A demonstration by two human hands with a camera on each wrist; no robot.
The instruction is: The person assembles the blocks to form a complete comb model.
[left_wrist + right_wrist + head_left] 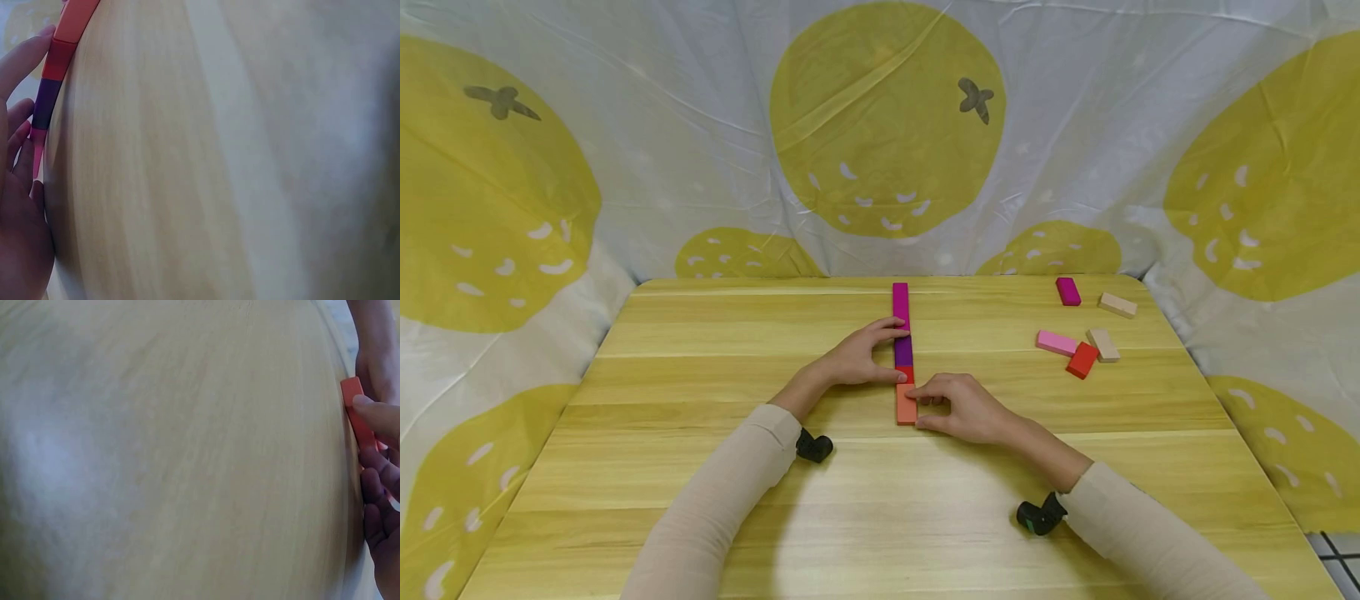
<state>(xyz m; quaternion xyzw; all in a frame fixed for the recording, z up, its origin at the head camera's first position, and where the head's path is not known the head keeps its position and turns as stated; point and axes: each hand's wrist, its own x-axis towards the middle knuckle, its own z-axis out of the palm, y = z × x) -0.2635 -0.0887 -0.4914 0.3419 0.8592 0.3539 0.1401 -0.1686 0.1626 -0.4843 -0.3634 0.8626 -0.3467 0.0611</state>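
Note:
Flat coloured blocks lie end to end in a straight row on the table: a magenta block (901, 298) at the far end, then a purple block (903, 351), a red block (58, 60), and an orange block (906, 406) nearest me. From the left, my left hand (860, 354) touches the row, its fingers at the magenta and purple blocks and its thumb by the red one. My right hand (967, 408) holds the orange block from the right with thumb and index finger, the other fingers curled. Both hands partly hide the row.
At the table's far right lie a loose magenta block (1068, 292), a pink block (1056, 342), a red block (1082, 361) and two pale wooden blocks (1117, 305). A patterned cloth (880, 250) hangs behind the wooden table (715, 333).

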